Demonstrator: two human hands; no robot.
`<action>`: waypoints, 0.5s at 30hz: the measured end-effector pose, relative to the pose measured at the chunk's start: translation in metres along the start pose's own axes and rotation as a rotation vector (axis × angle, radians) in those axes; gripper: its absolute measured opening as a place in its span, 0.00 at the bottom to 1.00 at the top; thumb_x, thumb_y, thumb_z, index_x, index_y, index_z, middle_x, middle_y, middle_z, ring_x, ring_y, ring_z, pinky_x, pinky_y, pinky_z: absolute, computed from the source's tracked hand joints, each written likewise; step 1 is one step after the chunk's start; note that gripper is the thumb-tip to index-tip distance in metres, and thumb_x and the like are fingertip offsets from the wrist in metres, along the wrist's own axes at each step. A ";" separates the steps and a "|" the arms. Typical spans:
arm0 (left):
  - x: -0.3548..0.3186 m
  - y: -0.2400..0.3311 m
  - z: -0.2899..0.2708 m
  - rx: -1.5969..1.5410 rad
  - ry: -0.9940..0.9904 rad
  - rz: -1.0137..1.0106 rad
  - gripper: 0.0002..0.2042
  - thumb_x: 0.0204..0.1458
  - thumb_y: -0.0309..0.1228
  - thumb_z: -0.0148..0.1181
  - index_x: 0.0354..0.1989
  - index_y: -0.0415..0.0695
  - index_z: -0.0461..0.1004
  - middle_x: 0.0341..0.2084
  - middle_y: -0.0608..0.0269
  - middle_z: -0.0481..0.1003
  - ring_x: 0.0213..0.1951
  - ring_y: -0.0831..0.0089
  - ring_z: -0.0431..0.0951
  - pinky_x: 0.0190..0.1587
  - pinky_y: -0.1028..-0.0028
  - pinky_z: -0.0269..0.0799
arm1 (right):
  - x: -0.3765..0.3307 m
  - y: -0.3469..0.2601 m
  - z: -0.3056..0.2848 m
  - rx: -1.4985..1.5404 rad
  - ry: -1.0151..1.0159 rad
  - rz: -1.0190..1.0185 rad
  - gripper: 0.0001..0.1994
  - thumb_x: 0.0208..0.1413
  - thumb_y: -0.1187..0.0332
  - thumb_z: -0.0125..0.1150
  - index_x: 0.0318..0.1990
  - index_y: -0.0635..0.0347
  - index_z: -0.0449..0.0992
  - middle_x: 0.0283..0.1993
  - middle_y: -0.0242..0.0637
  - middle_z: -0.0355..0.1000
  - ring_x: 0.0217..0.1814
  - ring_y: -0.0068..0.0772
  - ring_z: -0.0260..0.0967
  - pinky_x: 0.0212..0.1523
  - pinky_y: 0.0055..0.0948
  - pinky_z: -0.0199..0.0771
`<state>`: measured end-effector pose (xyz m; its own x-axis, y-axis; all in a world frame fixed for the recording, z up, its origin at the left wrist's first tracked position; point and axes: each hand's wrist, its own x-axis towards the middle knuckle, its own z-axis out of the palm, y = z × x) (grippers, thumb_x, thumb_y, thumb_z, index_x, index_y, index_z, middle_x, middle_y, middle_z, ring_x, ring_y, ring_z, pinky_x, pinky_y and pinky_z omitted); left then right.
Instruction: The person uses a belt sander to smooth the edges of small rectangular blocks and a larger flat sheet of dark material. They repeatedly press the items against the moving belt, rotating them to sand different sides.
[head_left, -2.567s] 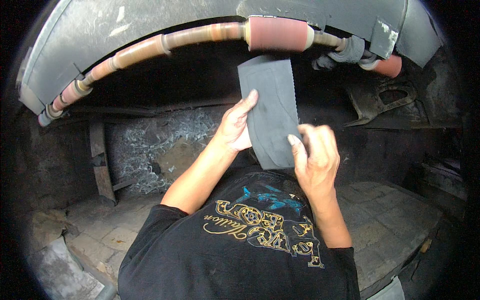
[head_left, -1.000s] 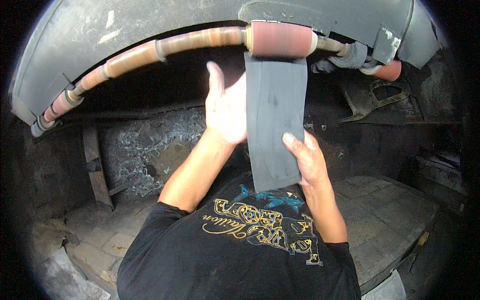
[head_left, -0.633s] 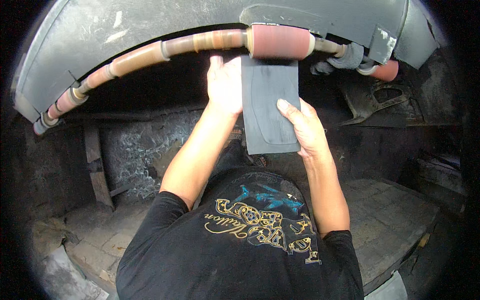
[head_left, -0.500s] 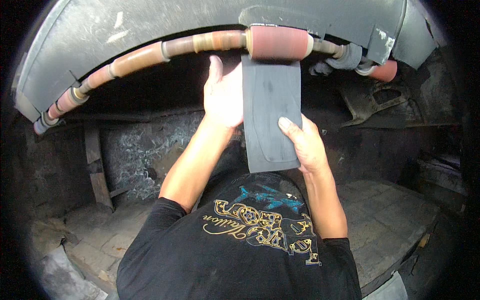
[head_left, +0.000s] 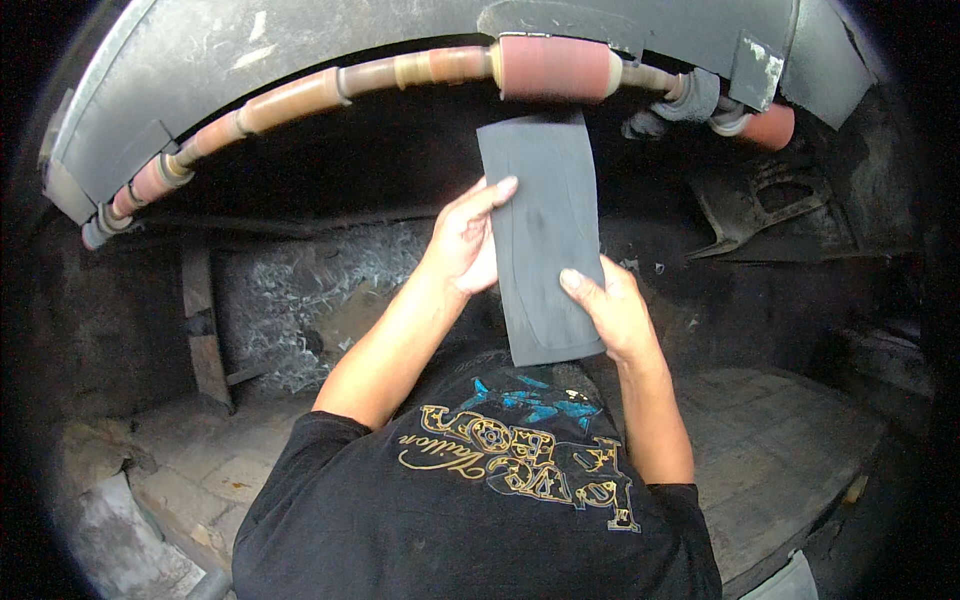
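Observation:
A dark grey flat sheet [head_left: 545, 225], rubber-like and roughly rectangular, is held between my hands in front of my chest. A curved outline runs along its face, with a darker smudge at the middle. My left hand [head_left: 466, 238] grips its left edge, thumb lying on the top face and fingers underneath. Lower down, my right hand [head_left: 618, 308] pinches the right edge, thumb on top, its other fingers mostly hidden below. Just beyond the sheet's far end is a red abrasive drum [head_left: 557, 70], blurred as if spinning; a small dark gap shows between them.
The drum sits on a long shaft [head_left: 370, 77] with several reddish and tan rollers. A grey metal hood [head_left: 400, 25] arches behind it. Grey cloth-like material [head_left: 697, 95] hangs around the shaft at right. A metal bracket [head_left: 770, 205] stands right, a wooden post [head_left: 203, 320] left.
The sheet has come back toward me, away from the drum, and tilted slightly. My left hand, flat and open beside it before, has drawn nearer and closed on its left edge.

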<state>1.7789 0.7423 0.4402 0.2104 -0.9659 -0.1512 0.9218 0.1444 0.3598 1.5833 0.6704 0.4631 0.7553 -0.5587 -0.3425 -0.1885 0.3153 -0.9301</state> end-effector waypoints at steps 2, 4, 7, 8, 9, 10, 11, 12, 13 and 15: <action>0.014 0.012 0.004 0.086 -0.018 0.033 0.21 0.58 0.27 0.55 0.60 0.37 0.65 0.51 0.51 0.75 0.50 0.59 0.79 0.56 0.57 0.74 | 0.014 -0.009 0.004 -0.032 0.027 -0.037 0.22 0.61 0.61 0.62 0.56 0.69 0.72 0.50 0.41 0.76 0.49 0.26 0.73 0.52 0.29 0.73; 0.031 0.032 0.015 0.163 -0.070 0.035 0.22 0.57 0.26 0.56 0.60 0.37 0.64 0.51 0.50 0.75 0.50 0.60 0.79 0.57 0.57 0.74 | 0.030 -0.021 0.006 0.069 0.019 -0.014 0.22 0.61 0.61 0.62 0.56 0.69 0.72 0.50 0.41 0.76 0.50 0.26 0.72 0.53 0.29 0.73; 0.033 0.045 0.031 0.226 -0.154 0.016 0.23 0.56 0.25 0.57 0.61 0.35 0.63 0.52 0.48 0.73 0.53 0.58 0.77 0.59 0.58 0.72 | 0.029 -0.032 0.013 0.119 0.057 -0.026 0.23 0.59 0.62 0.63 0.56 0.69 0.72 0.52 0.40 0.76 0.50 0.30 0.73 0.54 0.31 0.73; 0.029 0.044 0.033 0.226 -0.167 0.010 0.24 0.56 0.24 0.57 0.61 0.35 0.63 0.53 0.48 0.73 0.53 0.58 0.77 0.59 0.58 0.72 | 0.021 -0.033 0.017 0.085 0.095 -0.047 0.23 0.59 0.62 0.64 0.56 0.70 0.72 0.52 0.40 0.75 0.49 0.31 0.74 0.53 0.31 0.73; 0.021 0.041 0.032 0.242 -0.157 -0.009 0.24 0.56 0.24 0.57 0.61 0.35 0.62 0.53 0.48 0.73 0.54 0.58 0.76 0.60 0.58 0.71 | 0.012 -0.033 0.021 0.040 0.164 0.013 0.24 0.59 0.62 0.64 0.56 0.70 0.72 0.53 0.40 0.75 0.49 0.32 0.74 0.53 0.32 0.74; 0.014 0.035 0.029 0.178 -0.177 -0.033 0.23 0.59 0.26 0.57 0.62 0.35 0.62 0.55 0.49 0.73 0.54 0.58 0.76 0.60 0.58 0.71 | 0.003 -0.035 0.021 -0.096 0.169 -0.022 0.24 0.59 0.61 0.63 0.57 0.68 0.71 0.50 0.41 0.77 0.47 0.33 0.76 0.51 0.33 0.75; 0.011 0.031 0.024 0.115 -0.155 -0.074 0.23 0.60 0.28 0.56 0.62 0.35 0.62 0.54 0.49 0.73 0.54 0.58 0.76 0.60 0.58 0.70 | -0.007 -0.037 0.024 -0.191 0.159 -0.071 0.23 0.59 0.61 0.63 0.57 0.67 0.72 0.48 0.43 0.78 0.46 0.34 0.77 0.50 0.33 0.75; 0.008 0.025 0.017 0.054 -0.131 -0.109 0.23 0.61 0.29 0.56 0.63 0.35 0.62 0.54 0.49 0.73 0.54 0.58 0.76 0.60 0.58 0.70 | -0.018 -0.039 0.025 -0.300 0.181 -0.059 0.23 0.59 0.60 0.63 0.57 0.66 0.72 0.46 0.45 0.79 0.44 0.36 0.78 0.48 0.33 0.76; 0.011 0.020 0.009 -0.019 -0.157 -0.124 0.23 0.62 0.31 0.55 0.63 0.36 0.62 0.54 0.49 0.73 0.54 0.58 0.76 0.60 0.58 0.70 | -0.024 -0.043 0.028 -0.415 0.213 -0.078 0.22 0.59 0.60 0.63 0.56 0.64 0.72 0.44 0.47 0.80 0.42 0.37 0.79 0.47 0.34 0.77; 0.022 0.008 -0.007 -0.136 -0.124 -0.282 0.18 0.64 0.40 0.54 0.56 0.41 0.71 0.48 0.54 0.77 0.49 0.61 0.79 0.53 0.59 0.74 | -0.032 -0.047 0.041 -1.039 0.297 -0.251 0.13 0.58 0.63 0.63 0.40 0.62 0.70 0.28 0.49 0.76 0.31 0.52 0.77 0.29 0.42 0.77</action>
<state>1.7932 0.7238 0.4335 -0.0928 -0.9895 -0.1111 0.9748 -0.1130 0.1921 1.5937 0.7050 0.5236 0.6915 -0.7222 -0.0172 -0.5906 -0.5515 -0.5890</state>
